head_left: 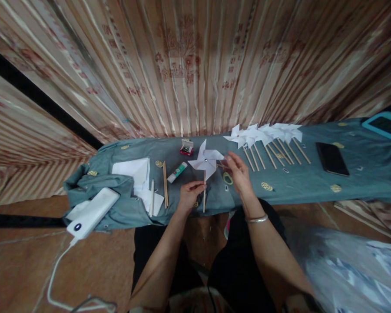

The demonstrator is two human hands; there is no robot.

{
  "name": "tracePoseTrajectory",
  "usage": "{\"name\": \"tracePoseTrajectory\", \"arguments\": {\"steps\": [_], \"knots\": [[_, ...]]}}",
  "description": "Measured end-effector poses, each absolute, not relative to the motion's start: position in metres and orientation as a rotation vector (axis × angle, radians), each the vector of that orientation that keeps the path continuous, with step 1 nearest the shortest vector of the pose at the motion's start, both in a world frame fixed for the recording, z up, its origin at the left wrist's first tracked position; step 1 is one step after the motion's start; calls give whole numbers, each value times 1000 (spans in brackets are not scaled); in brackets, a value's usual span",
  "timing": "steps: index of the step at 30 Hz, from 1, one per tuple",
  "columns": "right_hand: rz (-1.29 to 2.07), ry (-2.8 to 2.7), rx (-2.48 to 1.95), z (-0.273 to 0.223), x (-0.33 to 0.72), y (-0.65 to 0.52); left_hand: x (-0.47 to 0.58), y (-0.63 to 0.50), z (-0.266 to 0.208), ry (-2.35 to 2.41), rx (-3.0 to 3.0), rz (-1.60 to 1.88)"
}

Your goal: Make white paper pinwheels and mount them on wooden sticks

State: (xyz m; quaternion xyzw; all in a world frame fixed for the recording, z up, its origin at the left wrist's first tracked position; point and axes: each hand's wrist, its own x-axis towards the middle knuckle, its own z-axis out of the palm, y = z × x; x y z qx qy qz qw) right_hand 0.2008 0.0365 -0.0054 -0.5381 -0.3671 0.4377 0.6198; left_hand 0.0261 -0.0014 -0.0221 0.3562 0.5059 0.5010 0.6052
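A white paper pinwheel (208, 164) with a dark pin at its centre stands up on a thin wooden stick in front of me. My left hand (190, 194) pinches that stick below the blades. At the tip of the right-hand blade is my right hand (237, 171), its thumb and fingers close to the paper; whether they grip it I cannot tell for sure. A small red box (187, 148) with its lid up lies behind the pinwheel. Left of it rests a glue stick (177, 172). Scissors with a yellow-green handle (227, 178) lie partly hidden near my right hand.
Several finished pinwheels (267, 134) lie in a row at the right, beside a black phone (332, 159) and a blue-framed device (386, 125). To the left are wooden sticks (165, 184), a white pen (152, 198), paper sheets (132, 167) and a white power bank (93, 213) with a cable.
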Motion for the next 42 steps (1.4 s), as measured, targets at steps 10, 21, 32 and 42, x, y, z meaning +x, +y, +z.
{"name": "tracePoseTrajectory", "arguments": {"steps": [10, 21, 32, 42], "knots": [[1001, -789, -1154, 0, 199, 36, 25, -1, -23, 1155, 815, 1141], [1023, -733, -1188, 6, 194, 32, 26, -1, -24, 1170, 825, 1172], [1087, -824, -1243, 4, 188, 26, 28, -1, -24, 1162, 804, 1210], [1180, -884, -1213, 4, 180, 22, 29, -1, -27, 1177, 773, 1214]]}}
